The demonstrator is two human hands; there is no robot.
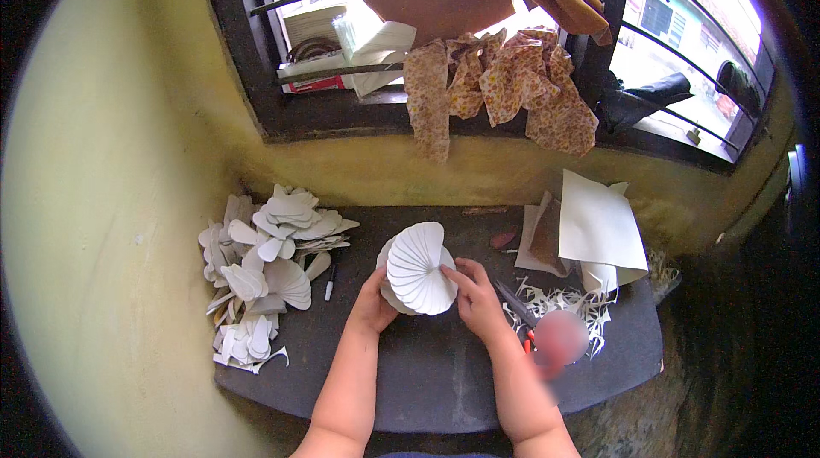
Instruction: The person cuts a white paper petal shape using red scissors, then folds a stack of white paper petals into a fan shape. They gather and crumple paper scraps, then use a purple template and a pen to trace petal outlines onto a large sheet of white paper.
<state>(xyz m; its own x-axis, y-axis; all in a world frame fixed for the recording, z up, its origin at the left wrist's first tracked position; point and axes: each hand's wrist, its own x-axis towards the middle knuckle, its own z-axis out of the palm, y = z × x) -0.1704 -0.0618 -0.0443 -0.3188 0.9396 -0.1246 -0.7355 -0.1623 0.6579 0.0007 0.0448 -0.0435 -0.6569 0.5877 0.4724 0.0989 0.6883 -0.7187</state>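
Above the middle of the dark table I hold a fanned stack of white petal-shaped cutouts (pixel 420 266), spread into a round shell form. My left hand (pixel 374 304) is closed on its left edge, the fingers partly hidden behind the pieces. From the right, my right hand (pixel 475 297) pinches the stack, its index finger on the front face near the point where the pieces meet. A large heap of similar white cutouts (pixel 278 219) lies to the left. Beside that heap is a white marker pen (pixel 330 287) with a dark end.
White cut scraps (pixel 589 309) lie at right, with dark-bladed scissors (pixel 518 304) and a blurred reddish thing (pixel 560 338). White sheets (pixel 601 227) stand behind them. The dark table (pixel 427 385) meets a yellow wall; patterned cloth (pixel 521 82) hangs from the barred window.
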